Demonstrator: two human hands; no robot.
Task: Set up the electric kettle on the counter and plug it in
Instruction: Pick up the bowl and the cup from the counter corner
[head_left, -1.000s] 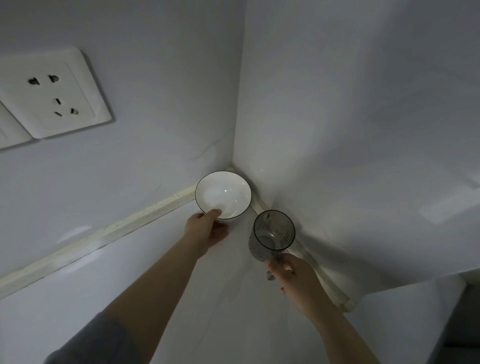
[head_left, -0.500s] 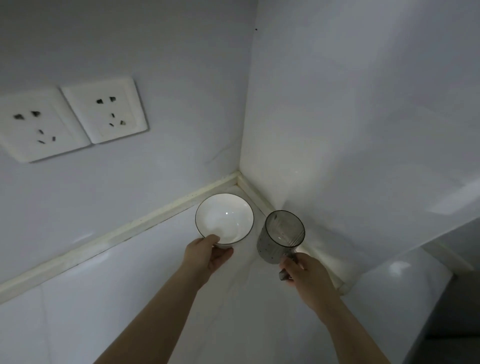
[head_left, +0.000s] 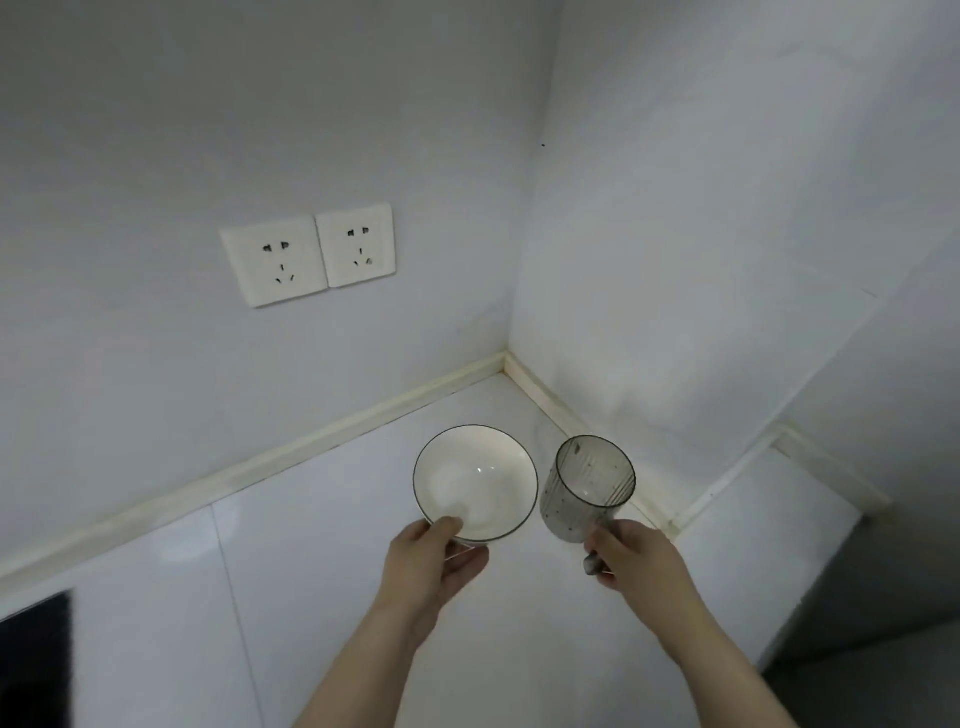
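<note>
Outstretched hands (head_left: 434, 558) (head_left: 631, 553) on bowl (head_left: 475, 480), cup (head_left: 589, 486)

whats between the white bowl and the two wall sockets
Head view: nothing stands there. Past the bowl comes bare counter, then the cream sealing strip along its back edge, then bare wall up to the sockets.

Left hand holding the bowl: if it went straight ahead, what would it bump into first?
Probably the back wall near the corner; the bowl in the left hand would touch first. Depth is unclear.
</note>
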